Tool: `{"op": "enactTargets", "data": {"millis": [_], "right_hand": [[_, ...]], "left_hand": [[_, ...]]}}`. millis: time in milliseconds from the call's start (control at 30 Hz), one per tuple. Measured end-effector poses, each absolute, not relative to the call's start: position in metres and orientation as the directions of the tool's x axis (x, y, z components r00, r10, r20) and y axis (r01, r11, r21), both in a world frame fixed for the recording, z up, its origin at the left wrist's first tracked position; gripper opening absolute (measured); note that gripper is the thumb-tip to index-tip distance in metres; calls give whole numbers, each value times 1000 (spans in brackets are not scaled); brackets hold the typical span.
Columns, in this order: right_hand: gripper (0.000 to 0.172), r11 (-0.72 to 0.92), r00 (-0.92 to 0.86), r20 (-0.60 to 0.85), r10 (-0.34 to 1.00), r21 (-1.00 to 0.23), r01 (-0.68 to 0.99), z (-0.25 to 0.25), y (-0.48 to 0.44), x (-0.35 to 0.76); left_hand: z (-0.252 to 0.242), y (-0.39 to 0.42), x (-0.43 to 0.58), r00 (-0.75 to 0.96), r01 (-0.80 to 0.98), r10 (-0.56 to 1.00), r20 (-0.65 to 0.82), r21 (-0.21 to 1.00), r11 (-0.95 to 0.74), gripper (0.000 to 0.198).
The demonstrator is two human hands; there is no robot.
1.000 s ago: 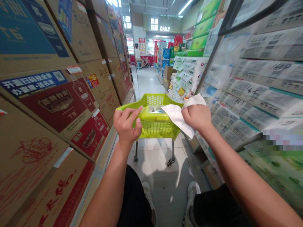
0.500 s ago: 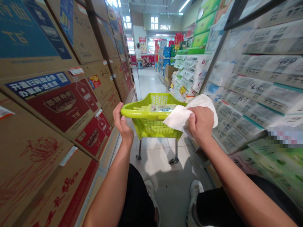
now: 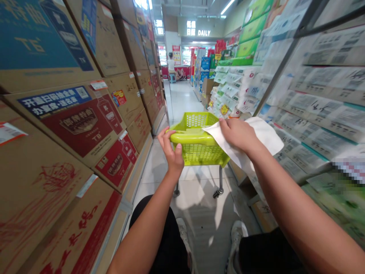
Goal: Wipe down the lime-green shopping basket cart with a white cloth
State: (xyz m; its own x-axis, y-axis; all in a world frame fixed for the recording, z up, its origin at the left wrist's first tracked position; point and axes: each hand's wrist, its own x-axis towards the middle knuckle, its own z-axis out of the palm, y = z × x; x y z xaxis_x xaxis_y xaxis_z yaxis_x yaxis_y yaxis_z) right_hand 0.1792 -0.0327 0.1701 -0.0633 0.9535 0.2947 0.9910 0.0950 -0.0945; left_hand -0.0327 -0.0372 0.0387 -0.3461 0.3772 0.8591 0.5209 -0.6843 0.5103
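Note:
A small lime-green shopping cart (image 3: pixel 199 154) with a mesh basket stands on the floor in front of my legs. My left hand (image 3: pixel 173 152) is closed round the left end of its handle (image 3: pixel 194 139), fingers over the top and thumb on the near side. Over the right side of the cart, my right hand (image 3: pixel 238 134) grips a white cloth (image 3: pixel 266 135). One corner of the cloth lies against the handle, while the rest spreads out to the right and hangs below the palm. My right fingertips are partly hidden behind the hand.
Stacked cardboard cartons (image 3: pixel 85 121) line the left side closely. Along the right are wrapped paper packs (image 3: pixel 310 110) behind a grey metal post (image 3: pixel 279 72). A tiled aisle (image 3: pixel 182 97) runs ahead toward a person in white (image 3: pixel 171 64) by a blue stool (image 3: pixel 172 78).
My right hand and the cloth have moved up and outward from the handle's near side. The cart and my left hand appear farther right, and the pale label on the handle no longer shows.

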Motion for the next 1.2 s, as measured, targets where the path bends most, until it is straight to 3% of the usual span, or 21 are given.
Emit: {"op": "enactTargets", "data": {"millis": [167, 267, 333, 433, 533, 600, 800, 900, 1033, 1200], "right_hand": [[61, 399, -358, 266, 895, -117, 909, 173, -15, 154], [47, 670, -611, 296, 734, -172, 722, 175, -11, 130], [48, 745, -666, 357, 655, -160, 647, 180, -10, 123], [54, 662, -580, 405, 707, -92, 744, 193, -10, 136], [65, 527, -505, 211, 837, -59, 848, 198, -16, 162], [70, 512, -503, 129, 854, -40, 858, 193, -23, 175], [65, 551, -553, 313, 772, 104, 828, 167, -42, 184], [66, 558, -553, 323, 768, 89, 825, 166, -45, 184], [65, 540, -515, 317, 796, 12, 842, 171, -42, 190], [70, 393, -384, 150, 911, -35, 919, 180, -29, 218]], "left_hand": [[38, -40, -22, -325, 532, 375, 868, 496, -686, 53], [37, -39, -22, -294, 516, 373, 880, 474, -713, 56], [36, -38, -25, -258, 505, 364, 895, 446, -739, 62], [35, -35, -30, -227, 516, 359, 905, 424, -744, 68], [36, -33, -34, -227, 573, 334, 915, 403, -713, 57], [38, -33, -37, -223, 629, 290, 931, 364, -687, 48], [48, -42, -53, -34, 666, 295, 955, 242, -705, 41], [59, -51, -58, 21, 662, 298, 954, 210, -720, 29], [68, -65, -60, -37, 691, 250, 968, 205, -693, 24], [72, -75, -60, 76, 739, 29, 997, -37, -673, 16]]}}
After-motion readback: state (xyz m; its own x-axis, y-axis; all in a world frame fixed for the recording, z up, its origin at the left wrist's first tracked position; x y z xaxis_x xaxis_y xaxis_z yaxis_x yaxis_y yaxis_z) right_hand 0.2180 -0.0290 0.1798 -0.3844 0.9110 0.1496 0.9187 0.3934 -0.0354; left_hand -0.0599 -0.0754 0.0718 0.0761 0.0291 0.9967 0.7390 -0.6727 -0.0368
